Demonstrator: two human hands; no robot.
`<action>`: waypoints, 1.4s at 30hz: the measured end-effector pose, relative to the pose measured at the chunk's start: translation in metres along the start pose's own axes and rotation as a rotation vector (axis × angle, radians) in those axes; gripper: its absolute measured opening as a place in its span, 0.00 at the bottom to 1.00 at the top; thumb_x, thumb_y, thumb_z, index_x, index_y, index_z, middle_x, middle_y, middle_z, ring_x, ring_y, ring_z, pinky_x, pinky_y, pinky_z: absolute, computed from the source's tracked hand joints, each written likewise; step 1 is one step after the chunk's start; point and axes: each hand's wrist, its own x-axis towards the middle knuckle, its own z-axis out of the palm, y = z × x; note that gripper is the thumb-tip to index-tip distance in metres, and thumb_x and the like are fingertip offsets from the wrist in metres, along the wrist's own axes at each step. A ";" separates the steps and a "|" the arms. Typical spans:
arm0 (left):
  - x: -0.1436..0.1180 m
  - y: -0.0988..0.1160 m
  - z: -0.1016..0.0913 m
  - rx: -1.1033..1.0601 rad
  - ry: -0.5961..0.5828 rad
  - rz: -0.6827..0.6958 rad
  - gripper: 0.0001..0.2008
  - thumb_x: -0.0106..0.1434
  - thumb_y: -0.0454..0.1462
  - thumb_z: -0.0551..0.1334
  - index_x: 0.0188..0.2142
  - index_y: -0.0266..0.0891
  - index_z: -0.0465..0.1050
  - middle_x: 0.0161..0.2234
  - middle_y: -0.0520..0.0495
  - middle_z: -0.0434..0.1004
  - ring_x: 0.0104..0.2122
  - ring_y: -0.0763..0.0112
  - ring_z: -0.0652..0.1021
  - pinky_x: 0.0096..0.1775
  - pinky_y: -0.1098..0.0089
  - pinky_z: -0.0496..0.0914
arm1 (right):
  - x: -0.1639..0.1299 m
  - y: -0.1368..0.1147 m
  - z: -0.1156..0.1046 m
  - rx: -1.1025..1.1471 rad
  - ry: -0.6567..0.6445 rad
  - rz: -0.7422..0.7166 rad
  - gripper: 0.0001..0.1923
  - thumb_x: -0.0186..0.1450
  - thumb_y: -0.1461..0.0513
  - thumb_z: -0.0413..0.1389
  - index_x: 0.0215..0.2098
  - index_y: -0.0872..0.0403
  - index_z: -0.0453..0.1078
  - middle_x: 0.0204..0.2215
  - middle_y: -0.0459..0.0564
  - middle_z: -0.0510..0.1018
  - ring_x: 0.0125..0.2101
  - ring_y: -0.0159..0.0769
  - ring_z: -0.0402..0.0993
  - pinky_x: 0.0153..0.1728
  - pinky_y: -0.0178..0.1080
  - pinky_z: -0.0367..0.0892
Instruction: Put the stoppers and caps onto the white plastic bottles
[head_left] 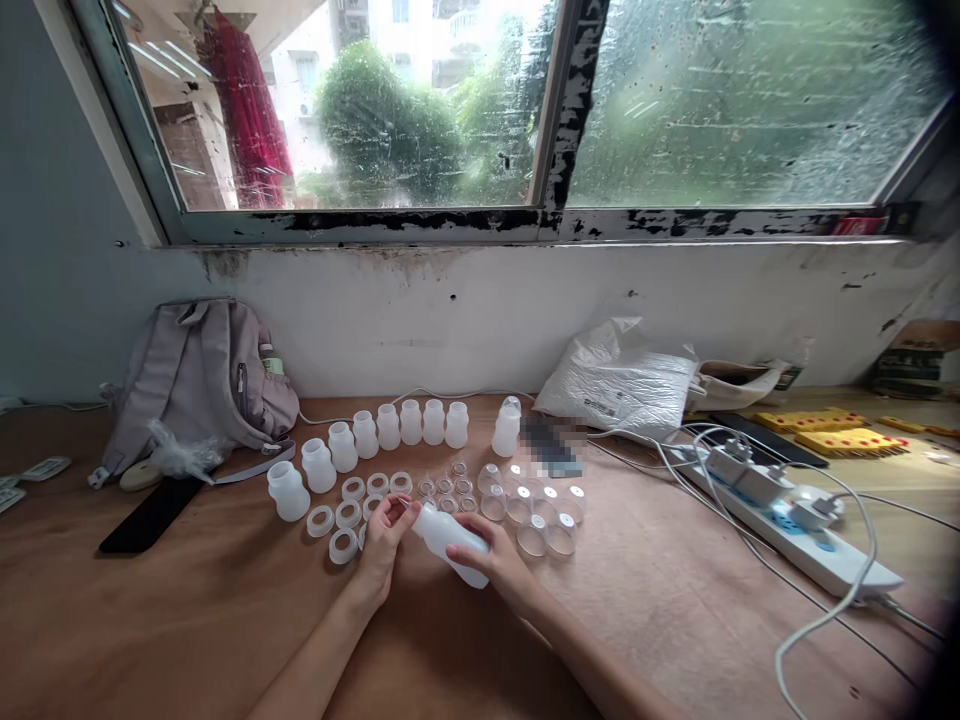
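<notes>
Right hand (487,550) around tilted bottle (448,540)

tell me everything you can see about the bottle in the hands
The bottle is small, white and translucent, plastic by its look, with a rounded body and a narrower neck. It lies tilted, neck toward the upper left, just above the wooden table. The right hand wraps its body; the left hand meets its neck end, fingers curled there. Whether a cap is on cannot be told.

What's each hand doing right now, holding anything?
Left hand: fingers closed at the neck end of the white bottle; whether it pinches a small part cannot be told.
Right hand: closed around the same bottle's body.
</notes>
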 end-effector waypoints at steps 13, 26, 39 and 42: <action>-0.014 -0.004 0.009 -0.088 -0.159 -0.158 0.19 0.54 0.46 0.60 0.41 0.38 0.65 0.34 0.46 0.71 0.32 0.69 0.73 0.33 0.70 0.65 | -0.010 0.007 0.007 -0.447 0.042 -0.355 0.21 0.55 0.60 0.54 0.48 0.52 0.61 0.43 0.52 0.71 0.42 0.41 0.68 0.43 0.42 0.63; -0.023 -0.007 0.014 -0.287 -0.046 -0.159 0.05 0.49 0.36 0.59 0.25 0.37 0.64 0.30 0.47 0.72 0.34 0.65 0.73 0.33 0.69 0.66 | -0.019 0.004 0.039 0.460 -0.137 0.285 0.18 0.55 0.51 0.52 0.38 0.51 0.56 0.24 0.45 0.71 0.14 0.29 0.65 0.09 0.29 0.53; -0.019 -0.013 0.016 -0.249 -0.095 -0.263 0.18 0.51 0.45 0.61 0.36 0.35 0.67 0.36 0.41 0.73 0.36 0.59 0.74 0.37 0.63 0.67 | -0.022 0.000 0.029 -0.173 0.075 -0.196 0.18 0.54 0.57 0.56 0.42 0.49 0.60 0.36 0.48 0.73 0.35 0.39 0.69 0.36 0.40 0.63; -0.020 -0.015 0.015 -0.219 -0.025 -0.221 0.13 0.49 0.43 0.62 0.29 0.35 0.67 0.35 0.43 0.74 0.36 0.60 0.74 0.38 0.64 0.67 | -0.024 -0.001 0.030 -0.085 0.062 -0.077 0.17 0.54 0.56 0.56 0.41 0.48 0.61 0.36 0.47 0.73 0.35 0.39 0.69 0.34 0.38 0.64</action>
